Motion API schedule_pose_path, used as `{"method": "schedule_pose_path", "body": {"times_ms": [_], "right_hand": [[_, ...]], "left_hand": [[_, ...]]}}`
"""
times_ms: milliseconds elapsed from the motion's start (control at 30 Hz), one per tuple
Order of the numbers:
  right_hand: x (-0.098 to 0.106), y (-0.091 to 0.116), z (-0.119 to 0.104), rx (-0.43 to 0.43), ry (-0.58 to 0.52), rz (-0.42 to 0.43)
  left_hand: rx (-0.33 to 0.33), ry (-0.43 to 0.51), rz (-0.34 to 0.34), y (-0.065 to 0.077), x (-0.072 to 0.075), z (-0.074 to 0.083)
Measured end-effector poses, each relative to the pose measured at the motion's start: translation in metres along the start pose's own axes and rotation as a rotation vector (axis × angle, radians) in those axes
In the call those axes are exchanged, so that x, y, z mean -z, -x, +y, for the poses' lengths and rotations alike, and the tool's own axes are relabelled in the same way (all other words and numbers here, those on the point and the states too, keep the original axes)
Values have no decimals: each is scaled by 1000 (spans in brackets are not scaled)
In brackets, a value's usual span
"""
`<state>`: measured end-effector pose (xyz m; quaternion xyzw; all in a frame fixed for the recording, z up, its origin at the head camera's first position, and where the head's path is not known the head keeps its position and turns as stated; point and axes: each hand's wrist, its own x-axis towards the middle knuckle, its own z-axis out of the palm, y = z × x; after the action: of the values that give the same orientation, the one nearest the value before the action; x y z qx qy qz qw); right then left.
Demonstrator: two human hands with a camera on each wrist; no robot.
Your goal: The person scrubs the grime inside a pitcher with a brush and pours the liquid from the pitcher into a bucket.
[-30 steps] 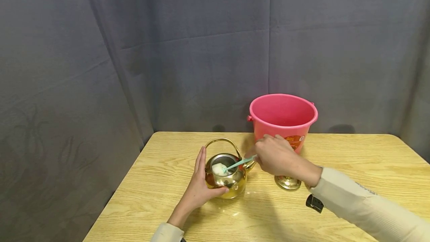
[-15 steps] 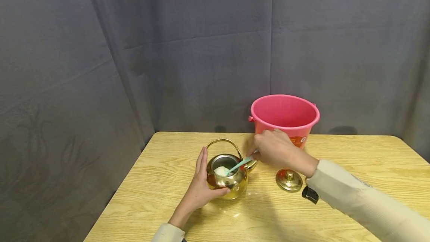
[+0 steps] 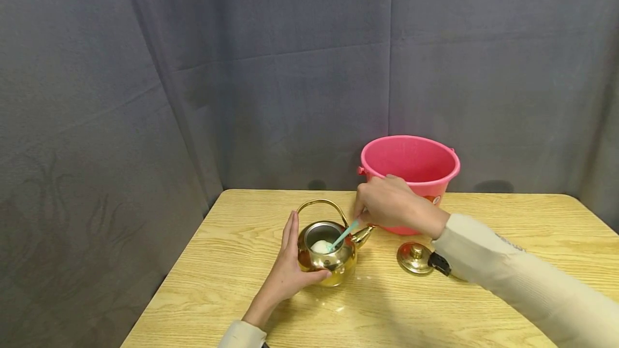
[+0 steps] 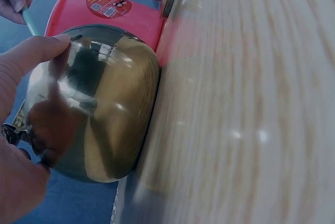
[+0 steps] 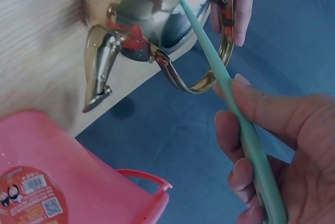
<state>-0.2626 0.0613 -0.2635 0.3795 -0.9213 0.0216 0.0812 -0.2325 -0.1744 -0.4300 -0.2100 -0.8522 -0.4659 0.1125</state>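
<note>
A gold metal kettle [image 3: 338, 266] stands upright, lidless, its arched handle raised and its spout pointing right. My left hand [image 3: 284, 270] holds its body from the left, thumb across the front and fingers along the far side. With curled fingers my right hand [image 5: 293, 145] grips the light-green handle of a brush [image 5: 222, 80]. The handle slants through the kettle's mouth, and a whitish rounded head [image 3: 320, 247] shows inside; its lower part is hidden. In the left wrist view, the thumb and fingers touch the shiny kettle wall [image 4: 115, 93].
Behind my right hand stands a pink bucket [image 3: 408, 182] with a red label. The kettle's gold lid [image 3: 415, 258] lies knob up on the wooden table [image 3: 203, 283], near my right sleeve. A grey curtain [image 3: 300, 69] hangs behind the table.
My right hand has moved slightly left and up, and the brush handle stands steeper. The lid, partly covered by the arm before, shows more. The left hand and kettle stay in place.
</note>
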Motion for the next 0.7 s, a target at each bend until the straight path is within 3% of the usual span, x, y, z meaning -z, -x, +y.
{"method": "schedule_pose_path", "body": {"times_ms": [200, 700], "right_hand": [[5, -6, -1, 12, 19, -42], [22, -28, -19, 51, 197, -96]], "left_hand": [[22, -6, -7, 0, 0, 1], [27, 13, -14, -1, -1, 1]]}}
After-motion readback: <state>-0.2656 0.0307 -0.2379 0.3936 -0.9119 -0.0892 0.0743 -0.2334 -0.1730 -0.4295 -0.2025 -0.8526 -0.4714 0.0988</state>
